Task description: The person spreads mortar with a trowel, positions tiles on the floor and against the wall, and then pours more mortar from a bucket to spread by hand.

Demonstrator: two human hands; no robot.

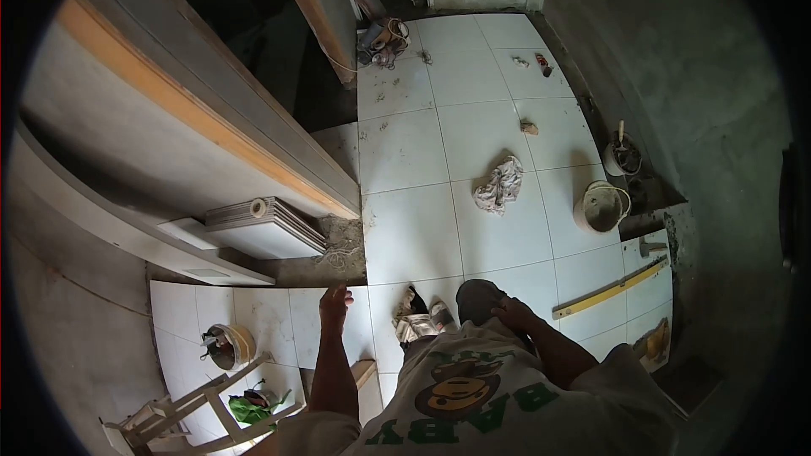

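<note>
My left hand (335,308) is held out over the white floor tiles (405,236), its fingers loosely bent and slightly apart, with nothing visible in it. On my raised knee, in dark trousers (478,297), rests my right hand (511,314); its fingers lie against the cloth and hold no object that I can see. My shoe (414,325) stands on the tiles between the two hands. Ahead of me a crumpled, stained cloth (500,186) lies on the floor.
To the right are a mortar bucket (602,207), a smaller bucket (623,156) with a handled tool, a yellow level (612,287) and a hammer (650,248). Stacked tiles (270,232) lie left, near another bucket (228,346) and a wooden stand (220,409). A rubble piece (529,127) lies ahead.
</note>
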